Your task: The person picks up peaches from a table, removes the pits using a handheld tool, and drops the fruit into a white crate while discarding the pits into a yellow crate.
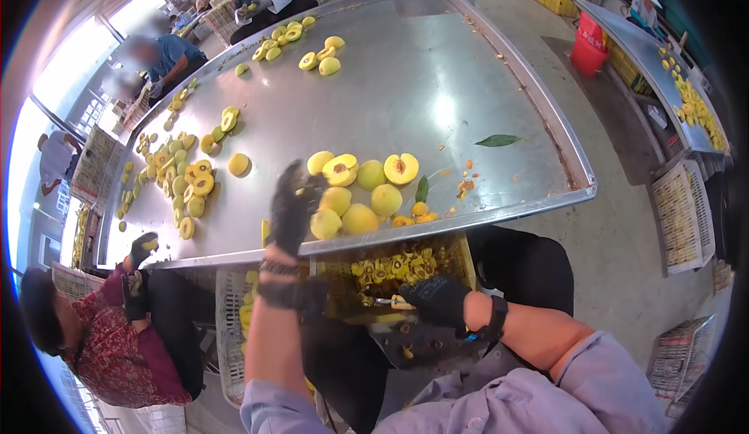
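My left hand (295,206), in a dark glove and blurred by motion, is raised over the near edge of the metal table (390,83). Its fingers look stretched out, and nothing shows in them. Just to its right lies a cluster of yellow peaches (360,219), some whole, with cut halves (401,169) among them. Below the table edge, my right hand (437,301), also dark-gloved, is closed round a small metal-tipped tool (384,301). It is beside a yellow crate (460,258) holding peach pits and scraps (398,269).
More halves (179,173) spread over the table's left side. A leaf (498,141) and fruit scraps lie at right. A white basket (232,356) stands below left. A co-worker in a red patterned top (117,340) sits at left; others work across the table. A red bucket (589,48) stands far right.
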Tool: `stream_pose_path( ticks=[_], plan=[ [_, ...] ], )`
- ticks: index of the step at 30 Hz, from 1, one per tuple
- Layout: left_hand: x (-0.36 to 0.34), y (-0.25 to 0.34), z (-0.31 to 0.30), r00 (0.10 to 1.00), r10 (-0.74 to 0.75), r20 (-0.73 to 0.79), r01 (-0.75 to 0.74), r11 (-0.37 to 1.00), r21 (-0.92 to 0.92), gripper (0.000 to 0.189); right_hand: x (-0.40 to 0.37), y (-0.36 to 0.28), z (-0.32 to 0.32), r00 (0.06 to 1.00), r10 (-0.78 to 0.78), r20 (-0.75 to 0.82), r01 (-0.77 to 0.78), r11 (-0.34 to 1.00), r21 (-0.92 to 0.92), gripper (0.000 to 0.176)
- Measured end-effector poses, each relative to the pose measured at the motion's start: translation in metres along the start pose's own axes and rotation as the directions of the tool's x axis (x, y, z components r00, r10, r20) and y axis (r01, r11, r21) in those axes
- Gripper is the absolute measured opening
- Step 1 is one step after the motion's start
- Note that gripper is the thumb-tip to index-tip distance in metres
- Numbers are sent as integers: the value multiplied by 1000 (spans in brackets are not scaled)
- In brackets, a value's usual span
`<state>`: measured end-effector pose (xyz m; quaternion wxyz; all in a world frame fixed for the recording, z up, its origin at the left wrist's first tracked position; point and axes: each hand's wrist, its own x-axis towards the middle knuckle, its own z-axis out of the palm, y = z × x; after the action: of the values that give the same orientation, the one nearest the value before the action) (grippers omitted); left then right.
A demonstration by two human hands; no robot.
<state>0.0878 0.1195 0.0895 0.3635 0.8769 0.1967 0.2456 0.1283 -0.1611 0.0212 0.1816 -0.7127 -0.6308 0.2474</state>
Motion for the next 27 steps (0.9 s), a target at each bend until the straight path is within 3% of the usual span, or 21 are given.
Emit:
stream_pose_path(
  ticks=[1, 4, 7, 8, 10, 11, 12, 13, 15, 17, 18, 20, 21, 23, 24, 26, 27],
  plan=[
    [13, 2, 18, 999, -45, 5, 44, 994, 102, 57, -2, 4, -2, 1000, 2, -6, -2, 1000, 5, 31],
    [39, -3, 55, 987, -68, 143, -2, 895, 446, 57, -9, 8, -17, 997, 78, 29, -79, 997, 23, 29],
    [59, -18, 67, 957, -75, 280, -83, 854, 513, 50, -17, 9, -31, 989, 106, -106, -94, 989, 114, 27],
    [57, -26, 71, 979, 59, 196, -139, 895, 425, 43, -16, 14, -29, 986, 82, -142, -64, 990, 127, 27],
    [58, -36, 65, 985, 1, 172, -60, 939, 339, 41, -9, 26, -25, 975, 28, -219, 3, 990, 138, 27],
    [59, -38, 62, 987, -24, 159, -24, 956, 294, 41, -9, 21, -37, 925, 31, -378, 50, 978, 204, 28],
    [53, -41, 61, 974, 214, 78, -227, 906, 357, 39, -11, 13, -52, 850, 48, -525, 106, 960, 259, 28],
    [43, -17, 55, 986, 126, 110, -150, 956, 251, 36, -11, 7, -64, 750, 81, -657, 167, 937, 307, 29],
    [10, 68, 38, 976, -51, 213, 44, 998, 38, 30, -8, 4, -79, 638, 145, -757, 180, 927, 329, 30],
    [-22, 94, 39, 954, 6, 298, 31, 992, -121, 31, -1, 3, -90, 560, 184, -807, 271, 881, 389, 29],
    [-34, 113, 33, 936, 13, 351, 2, 999, -43, 35, 5, 2, -91, 550, 197, -812, 353, 826, 440, 29],
    [-52, 118, 36, 959, 156, 237, -115, 977, -179, 30, 13, -1, -84, 568, 244, -786, 477, 681, 556, 25],
    [-61, 120, 36, 960, 222, 170, -179, 955, -236, 27, 13, -8, -83, 576, 286, -766, 442, 679, 586, 24],
    [-85, 130, 46, 992, 84, 91, -26, 859, -511, 45, 11, -22, -81, 592, 366, -717, 372, 666, 647, 23],
    [-97, 135, 52, 998, 9, 66, 35, 771, -635, 55, 12, -26, -74, 628, 393, -671, 398, 579, 712, 22],
    [-114, 120, 59, 1000, -20, 0, 14, 690, -723, 78, 15, -32, -57, 702, 433, -565, 425, 381, 821, 21],
    [-117, 118, 55, 999, -25, 28, 38, 758, -651, 79, 16, -31, -54, 760, 390, -519, 418, 318, 851, 21]
  ],
)
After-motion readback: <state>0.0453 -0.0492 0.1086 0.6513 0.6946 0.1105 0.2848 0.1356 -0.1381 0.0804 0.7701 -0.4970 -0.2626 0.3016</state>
